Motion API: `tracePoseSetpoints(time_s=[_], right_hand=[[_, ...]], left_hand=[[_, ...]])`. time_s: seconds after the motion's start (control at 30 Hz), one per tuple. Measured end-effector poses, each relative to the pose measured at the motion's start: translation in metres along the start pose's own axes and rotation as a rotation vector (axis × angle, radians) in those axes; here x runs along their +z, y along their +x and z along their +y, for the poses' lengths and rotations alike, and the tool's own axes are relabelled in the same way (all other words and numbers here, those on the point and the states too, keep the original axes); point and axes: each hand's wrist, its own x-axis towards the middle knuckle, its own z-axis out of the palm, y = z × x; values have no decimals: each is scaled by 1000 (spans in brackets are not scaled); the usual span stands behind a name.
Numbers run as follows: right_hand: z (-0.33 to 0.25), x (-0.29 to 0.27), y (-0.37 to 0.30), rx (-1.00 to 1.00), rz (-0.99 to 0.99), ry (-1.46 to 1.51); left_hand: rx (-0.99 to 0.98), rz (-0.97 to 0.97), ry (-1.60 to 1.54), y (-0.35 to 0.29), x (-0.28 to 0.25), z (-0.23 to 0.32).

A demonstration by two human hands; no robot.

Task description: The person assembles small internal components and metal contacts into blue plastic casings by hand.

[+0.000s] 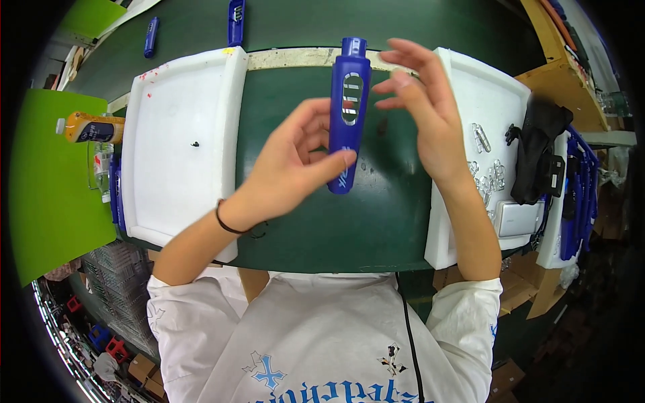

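Note:
A long blue plastic casing (346, 138) stands upright in the air over the table, its narrow neck at the far end and an oval clear window in its upper half. My left hand (285, 158) grips it around the lower half, thumb across the front. Beside its upper end, to the right, my right hand (433, 111) is open with fingers bent and apart, holding nothing visible. Clear oval plastic pieces (497, 174) lie in the white foam tray (440, 221) on the right. The left white foam tray (178, 195) holds one tiny dark piece (195, 144).
Two more blue casings, one (152, 37) at the far left and another (236, 23), lie on the green table (322, 235). An orange drink bottle (91, 127) is left of the left tray. A black strap-like item (541, 144) and a silver box (519, 219) rest on the right tray.

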Motion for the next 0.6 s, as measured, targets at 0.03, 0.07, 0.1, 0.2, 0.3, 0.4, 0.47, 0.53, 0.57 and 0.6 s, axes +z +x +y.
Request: tracePoseSetpoints(time_s=[0.03,0.07,0.1,0.2,0.3,0.4,0.47,0.53,0.57,0.6], right_hand=[[-2,2,4,-49,65,-55],[-5,4,9,-99,129,-110],[-4,1,11,-128,134,-133],[9,-10,12,-129,110,-134],[15,4,9,-96,59,-178],[21,16,5,-93,-53,-226],[26,4,-1,-89,-6,-265],[28,5,-3,-88,-20,-307],[29,7,-3,-79,-40,-333],[30,8,-4,-66,-53,-344]], left_hand=[[-78,-26,11,5,-17,8],[-156,-7,2,14,-29,22],[-167,18,-3,30,-33,34],[-58,109,234,110,-52,49],[-39,205,302,189,-100,37],[17,410,619,226,-142,-3],[6,449,983,216,-110,10],[477,512,1356,174,-100,11],[595,435,1360,146,-104,13],[713,344,1357,104,-99,32]])
